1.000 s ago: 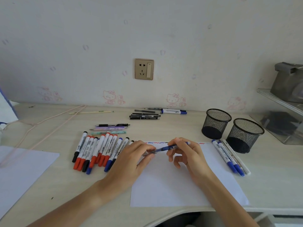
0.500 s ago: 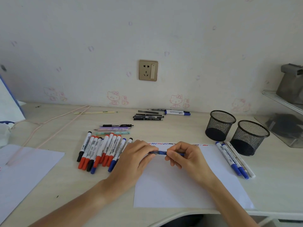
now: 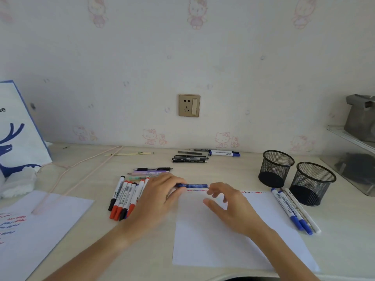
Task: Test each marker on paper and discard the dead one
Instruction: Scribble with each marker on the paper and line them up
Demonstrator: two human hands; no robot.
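Bag: at far left we see a white bag (image 3: pixel 14 138) with a blue deer print, standing against the wall.
Left sheet: a paper sheet (image 3: pixel 40 230) with red and blue scribbles lies at the desk's left edge.
Marker row: red-, black- and blue-capped markers (image 3: pixel 123 199) lie side by side, partly hidden under our left hand.
Left hand: our left hand (image 3: pixel 156 197) pinches the left end of the blue marker, fingers curled narrowly around it.
Blue marker: the blue marker (image 3: pixel 192 185) is held level above the top edge of the test sheet, spanning both hands.
Right hand: our right hand (image 3: pixel 229 205) meets the marker's right end with its fingertips; the other fingers are loosely spread. We cannot tell how firmly it grips, as the hand is blurred.
Test sheet: the white paper (image 3: pixel 233 240) bears small squiggles along its top edge.
Tested group: three markers (image 3: pixel 294 211) lie just beside the paper's right edge.
Cups: two black mesh cups (image 3: pixel 294 175) stand near them, side by side.
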